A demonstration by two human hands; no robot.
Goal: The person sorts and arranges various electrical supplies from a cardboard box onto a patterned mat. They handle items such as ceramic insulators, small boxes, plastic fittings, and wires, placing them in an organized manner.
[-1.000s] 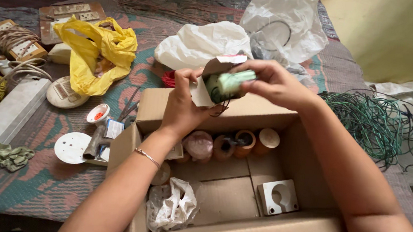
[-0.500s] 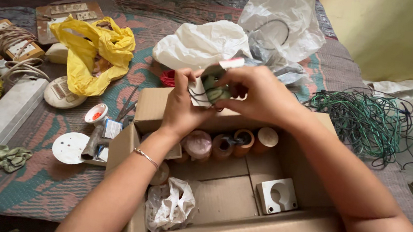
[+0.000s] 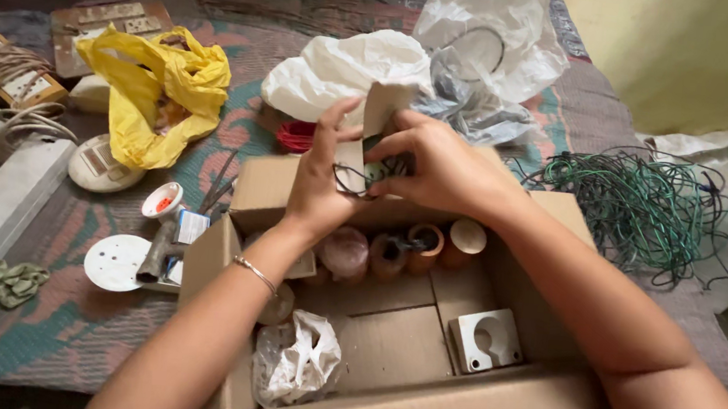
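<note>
Both hands gripped one small carton (image 3: 368,135) just above the far wall of the cardboard box (image 3: 387,347). Left hand (image 3: 321,179) pinched its side; right hand (image 3: 437,167) closed over the green item (image 3: 376,172) inside. Likely light, crushable; best held by its edges. Long axis near upright, flap uppermost.

Patterned woven mat (image 3: 63,336) beside pale yellow wall (image 3: 693,58)
</note>
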